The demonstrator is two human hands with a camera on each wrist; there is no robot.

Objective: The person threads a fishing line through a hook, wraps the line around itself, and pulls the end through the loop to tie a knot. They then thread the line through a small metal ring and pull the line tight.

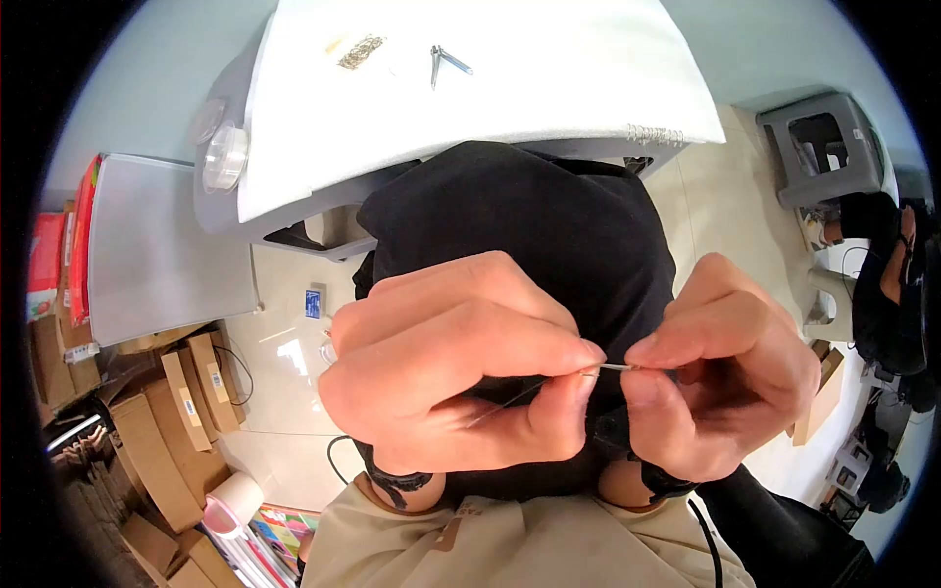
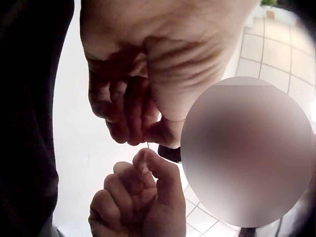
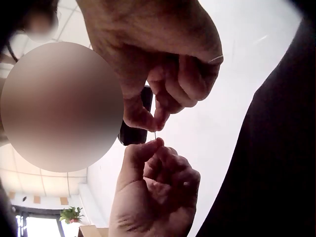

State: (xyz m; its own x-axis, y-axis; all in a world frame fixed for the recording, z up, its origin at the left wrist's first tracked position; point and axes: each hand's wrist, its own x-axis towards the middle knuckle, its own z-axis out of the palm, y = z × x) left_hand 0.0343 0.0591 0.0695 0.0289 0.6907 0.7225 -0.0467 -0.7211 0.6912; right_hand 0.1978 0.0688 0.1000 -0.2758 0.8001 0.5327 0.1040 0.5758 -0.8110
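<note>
In front of the lap, my left hand and right hand meet almost fingertip to fingertip. Between them runs a thin, shiny, wire-like piece, pinched by thumb and forefinger at either end. It is too small to tell its exact kind. A fine dark thread trails from the left fingertips back across that palm. The left wrist view shows the left hand above the right hand, with a narrow gap between their tips. In the right wrist view the same short line bridges the fingertips.
A white-topped table stands ahead, bearing nail clippers and a small heap of brassy bits. Several tiny pieces line its near right edge. Clear round tubs sit at left, cardboard boxes below, a grey stool at right.
</note>
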